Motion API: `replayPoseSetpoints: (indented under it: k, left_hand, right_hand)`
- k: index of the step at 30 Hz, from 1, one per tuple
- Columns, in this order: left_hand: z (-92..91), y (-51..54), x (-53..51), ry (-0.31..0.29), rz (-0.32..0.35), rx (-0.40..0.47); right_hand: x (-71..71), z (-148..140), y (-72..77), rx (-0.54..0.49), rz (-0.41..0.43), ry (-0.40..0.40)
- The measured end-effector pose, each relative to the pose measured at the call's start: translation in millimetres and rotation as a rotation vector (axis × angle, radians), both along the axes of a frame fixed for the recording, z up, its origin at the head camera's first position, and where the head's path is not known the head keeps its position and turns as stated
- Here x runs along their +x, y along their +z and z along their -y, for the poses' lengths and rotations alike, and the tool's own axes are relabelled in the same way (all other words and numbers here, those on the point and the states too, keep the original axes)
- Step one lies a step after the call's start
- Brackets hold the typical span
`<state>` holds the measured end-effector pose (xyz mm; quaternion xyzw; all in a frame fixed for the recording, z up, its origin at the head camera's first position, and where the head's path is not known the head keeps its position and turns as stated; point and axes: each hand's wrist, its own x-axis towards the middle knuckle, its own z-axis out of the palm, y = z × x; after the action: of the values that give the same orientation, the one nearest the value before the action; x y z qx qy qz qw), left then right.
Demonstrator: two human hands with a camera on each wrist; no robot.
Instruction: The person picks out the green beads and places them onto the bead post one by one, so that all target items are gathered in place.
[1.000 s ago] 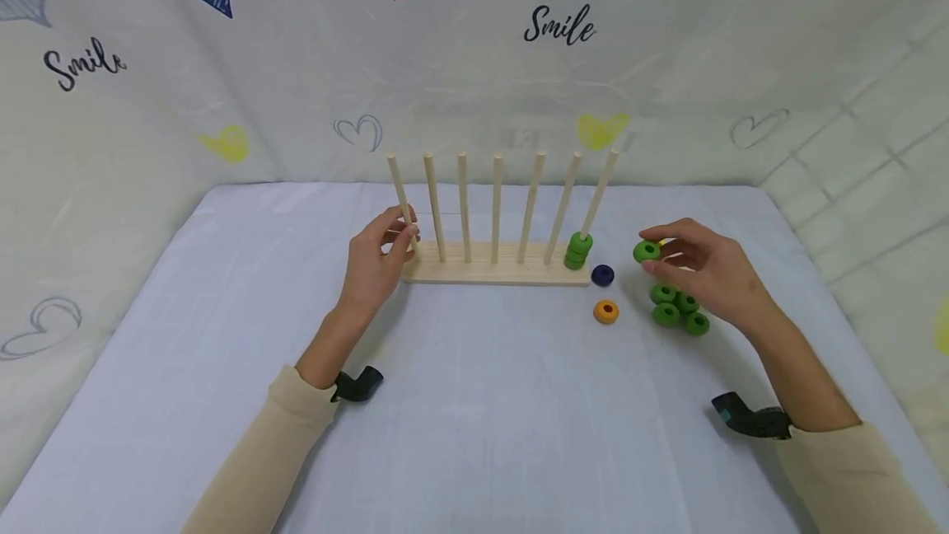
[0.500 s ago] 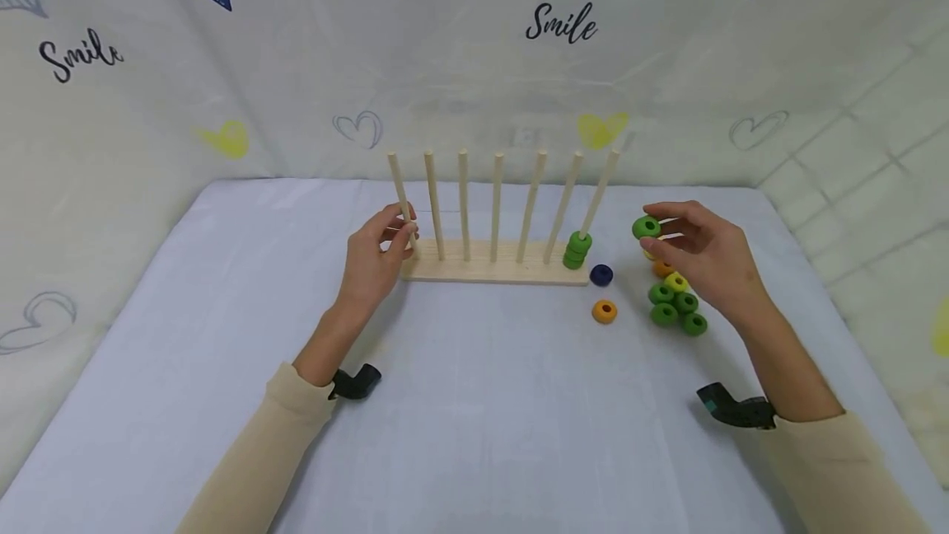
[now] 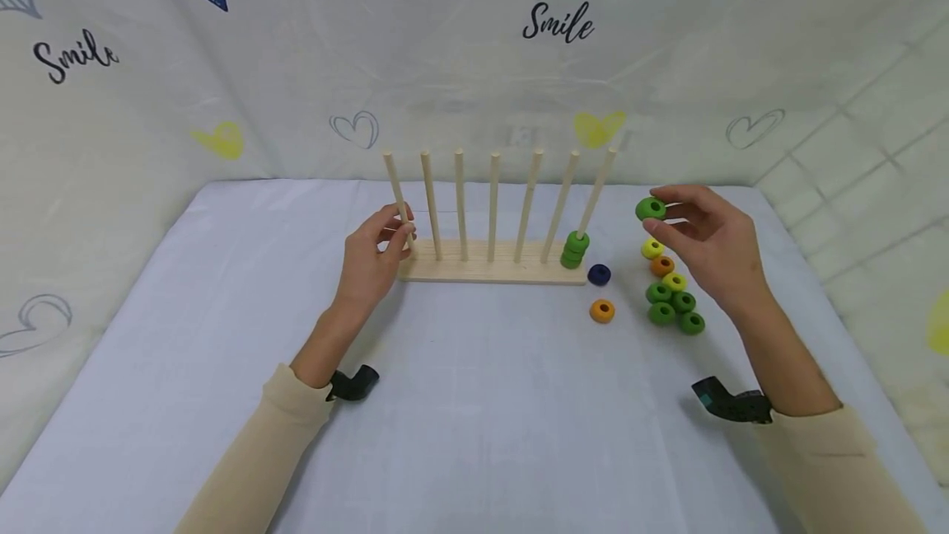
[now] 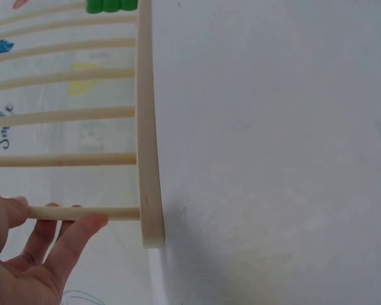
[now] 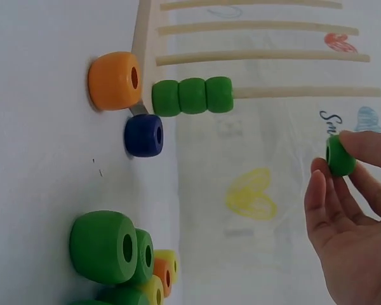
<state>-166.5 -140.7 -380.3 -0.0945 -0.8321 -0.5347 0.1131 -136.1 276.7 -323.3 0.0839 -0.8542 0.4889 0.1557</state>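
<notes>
A wooden peg stand [image 3: 493, 272] with several upright pegs stands at mid-table. Three green beads [image 3: 575, 249] are stacked on its rightmost peg. My left hand [image 3: 374, 258] holds the leftmost peg low down; in the left wrist view the thumb and fingers lie round that peg [image 4: 120, 214]. Raised to the right of the stand, my right hand [image 3: 715, 245] pinches a green bead [image 3: 650, 209] between thumb and fingers, apart from any peg. The right wrist view shows this bead [image 5: 340, 156] with its hole partly visible.
By the stand's right end lie a dark blue bead [image 3: 599, 274] and an orange bead [image 3: 602, 311]. Farther right sits a cluster of green beads [image 3: 661, 313], with yellow beads [image 3: 674, 282] and an orange one behind. A printed cloth backdrop [image 3: 460, 64] hangs behind the table.
My right hand has lifted the green bead upward, uncovering the yellow and orange beads beneath it. My left hand has stayed at the leftmost peg.
</notes>
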Motion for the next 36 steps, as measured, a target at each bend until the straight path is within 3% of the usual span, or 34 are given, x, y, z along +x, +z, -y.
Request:
replayPoseSetpoints:
  k: [20,36]
  left_hand:
    - [0.3,0.2,1.4,0.008,-0.003,-0.006]
    - [-0.4,0.3,0.6,0.01,-0.002,-0.009]
  right_hand:
    - [-5.4,20.1,18.2,-0.118,-0.048,0.002]
    - [-8.3,33.5,32.2,-0.274,-0.132,0.072]
